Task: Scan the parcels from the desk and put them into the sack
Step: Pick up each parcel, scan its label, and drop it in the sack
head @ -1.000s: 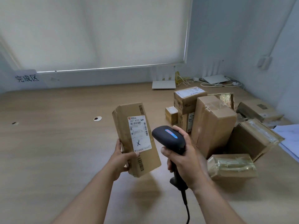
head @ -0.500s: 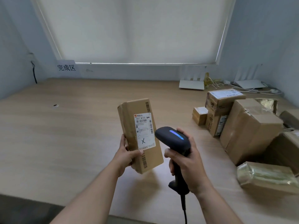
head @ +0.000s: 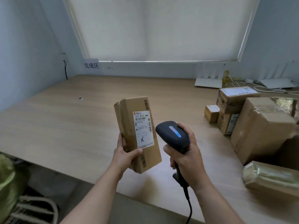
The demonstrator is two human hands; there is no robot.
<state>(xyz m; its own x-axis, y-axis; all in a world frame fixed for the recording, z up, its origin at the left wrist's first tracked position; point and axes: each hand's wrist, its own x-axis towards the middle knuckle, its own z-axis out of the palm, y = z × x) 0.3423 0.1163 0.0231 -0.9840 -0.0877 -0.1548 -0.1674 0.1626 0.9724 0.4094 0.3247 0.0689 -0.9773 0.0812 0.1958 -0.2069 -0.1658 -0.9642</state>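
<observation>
Cardboard parcel (head: 137, 135) gripped by left hand (head: 125, 156) | right hand (head: 187, 157) clasps scanner (head: 173, 135)

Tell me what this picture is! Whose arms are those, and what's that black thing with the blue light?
The camera sits on a person's head, so you look down at that person's own arms. The left hand holds a long brown parcel with a white label. The right hand grips a black scanner, which reads barcodes. More parcels wait on the right of the wooden desk. Something green at the lower left may be the sack; only part shows.
</observation>
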